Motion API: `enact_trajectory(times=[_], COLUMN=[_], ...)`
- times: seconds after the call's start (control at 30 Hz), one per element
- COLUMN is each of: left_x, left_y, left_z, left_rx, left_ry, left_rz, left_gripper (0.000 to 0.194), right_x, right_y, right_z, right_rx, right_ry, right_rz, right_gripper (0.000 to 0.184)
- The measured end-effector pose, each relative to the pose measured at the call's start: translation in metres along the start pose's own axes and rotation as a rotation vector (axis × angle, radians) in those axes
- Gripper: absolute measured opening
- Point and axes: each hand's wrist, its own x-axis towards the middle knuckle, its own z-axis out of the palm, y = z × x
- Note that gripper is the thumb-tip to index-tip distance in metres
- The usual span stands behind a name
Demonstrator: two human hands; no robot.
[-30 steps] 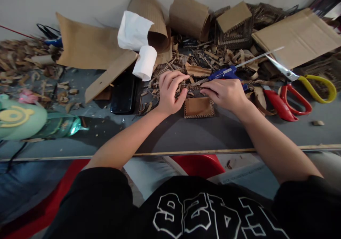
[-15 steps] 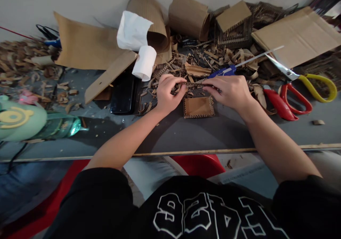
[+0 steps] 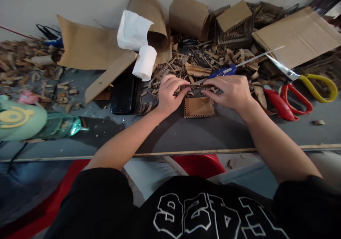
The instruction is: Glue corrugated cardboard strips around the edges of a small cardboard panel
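Between my two hands runs a thin strip of corrugated cardboard (image 3: 196, 86), its ends pinched in my fingertips. My left hand (image 3: 172, 94) grips the left end with thumb and fingers. At the other end my right hand (image 3: 231, 91) pinches the strip, palm turned down. Just below the strip, a small shallow cardboard tray (image 3: 199, 107) with corrugated edges lies on the dark table. Behind my right hand sits a blue-handled tool (image 3: 222, 71) with a long thin rod. Part of the strip is covered by my fingers.
Yellow and red-handled scissors (image 3: 317, 86) and a red cutter (image 3: 281, 104) lie to the right. Cardboard scraps (image 3: 170, 63) heap along the back. A black phone (image 3: 123, 96), a white paper roll (image 3: 144, 63) and a green bottle (image 3: 62, 125) are on the left.
My left hand has shifted slightly to the right along the strip, toward my right hand. My right hand stays nearly where it was, and the tray has hardly moved.
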Motion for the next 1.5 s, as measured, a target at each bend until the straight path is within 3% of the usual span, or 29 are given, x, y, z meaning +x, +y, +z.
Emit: enact_trajectory(times=[0.2, 0.4, 0.57, 0.73, 0.83, 0.97, 1.03, 1.13, 1.23, 1.3, 1.5], left_x=[-0.001, -0.005, -0.007, -0.008, -0.006, -0.004, -0.004, -0.005, -0.005, -0.004, -0.005], left_y=[0.003, 0.002, -0.001, 0.004, 0.003, -0.002, -0.003, -0.002, 0.001, 0.002, 0.001], left_z=[-0.003, -0.002, 0.0, 0.0, 0.0, 0.002, 0.002, 0.002, 0.001, 0.001, 0.002], left_rx=[0.056, 0.156, 0.162, 0.177, 0.138, 0.027, -0.021, -0.073, -0.107, -0.128, -0.101], left_ry=[0.055, 0.008, -0.026, 0.029, 0.034, -0.011, -0.045, -0.072, -0.048, -0.041, -0.052], left_rz=[-0.033, -0.079, -0.069, 0.009, 0.073, 0.196, 0.264, 0.341, 0.394, 0.405, 0.39], left_gripper=[0.025, 0.048, 0.04, 0.032, 0.029, 0.027, 0.025, 0.021, 0.02, 0.021, 0.025], right_x=[0.002, 0.001, 0.002, 0.002, 0.006, 0.012, 0.013, 0.012, 0.009, 0.005, -0.012], right_y=[0.002, -0.003, -0.008, -0.012, -0.014, -0.005, 0.006, 0.021, 0.03, 0.034, 0.057], right_z=[-0.004, 0.001, 0.003, -0.003, -0.014, -0.029, -0.032, -0.03, -0.023, -0.015, 0.022], right_rx=[0.006, 0.05, 0.045, 0.041, -0.001, -0.15, -0.202, -0.237, -0.248, -0.236, -0.199], right_ry=[0.024, 0.012, 0.002, -0.044, -0.085, -0.079, -0.14, -0.365, -0.51, -0.462, 0.007], right_rz=[0.061, -0.006, -0.031, 0.031, 0.192, 0.649, 0.8, 0.858, 0.844, 0.818, 0.773], right_gripper=[0.027, 0.026, 0.028, 0.035, 0.043, 0.038, 0.041, 0.061, 0.052, 0.042, 0.049])
